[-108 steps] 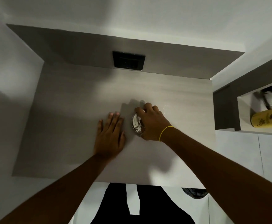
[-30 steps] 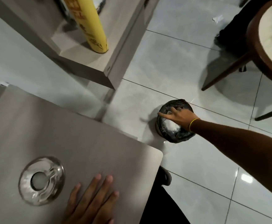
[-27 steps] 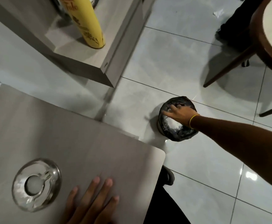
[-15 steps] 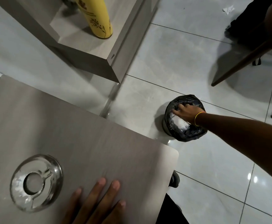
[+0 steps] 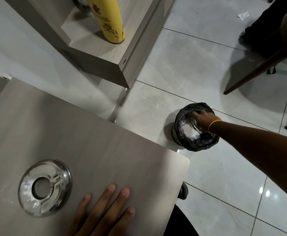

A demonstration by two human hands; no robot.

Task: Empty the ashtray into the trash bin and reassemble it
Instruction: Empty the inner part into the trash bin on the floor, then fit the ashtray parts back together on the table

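The ashtray's shiny metal ring-shaped lid (image 5: 60,176) lies flat on the grey table (image 5: 105,142), at its near left. My left hand (image 5: 103,213) rests flat on the table just right of the lid, fingers spread, holding nothing. On the floor to the right stands the small trash bin (image 5: 200,143), lined with a black bag. My right hand (image 5: 201,119) reaches down into its mouth, fingers curled over the rim of a round, pale ashtray bowl (image 5: 188,129) tipped inside the bin. What is in the bowl is hidden.
A yellow bottle (image 5: 108,23) stands on a low grey shelf (image 5: 122,53) at the back. Dark wooden chair legs (image 5: 251,75) stand at the right rear. A white scrap (image 5: 243,15) lies on the tiled floor. A dark shoe (image 5: 183,191) shows under the table corner.
Earlier both hands were at the ashtray on the table. Over the last second my right hand has sunk lower into the bin and its fingers have curled. My left hand and the lid stayed put.
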